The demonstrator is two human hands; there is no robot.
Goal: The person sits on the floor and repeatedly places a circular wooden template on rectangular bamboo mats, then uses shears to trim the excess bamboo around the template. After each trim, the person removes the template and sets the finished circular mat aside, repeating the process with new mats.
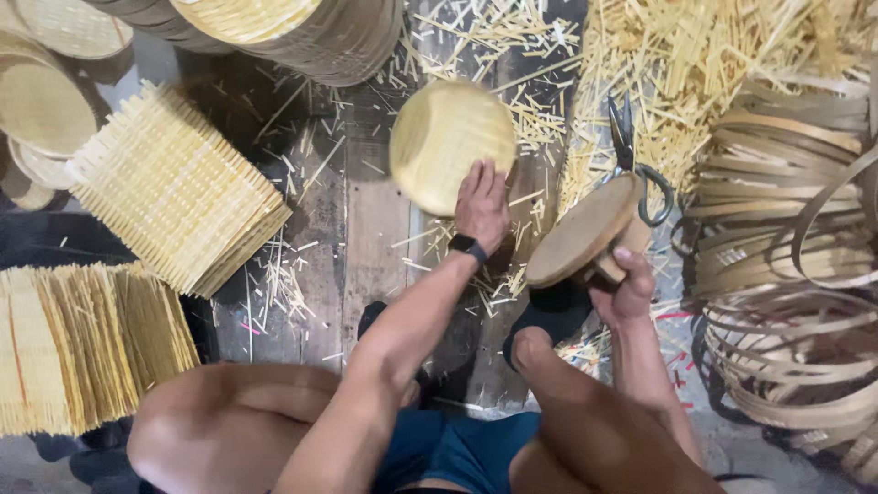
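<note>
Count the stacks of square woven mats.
2: one stack of square woven mats lies tilted at upper left, another stack sits at the left edge by the knee. More may lie outside the view.

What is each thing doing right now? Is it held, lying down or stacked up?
Left hand: flat on the round woven disc.
Round woven disc: lying on the floor.
Right hand: gripping the wooden tool.
Wooden tool: held up, tilted.
Scissors: lying on the floor.
Woven square mats: stacked.
Bamboo hoops: piled.

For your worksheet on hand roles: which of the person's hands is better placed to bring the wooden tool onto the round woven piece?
Probably the right hand: it already grips the round wooden tool, while the left hand lies on the round woven piece.
</note>
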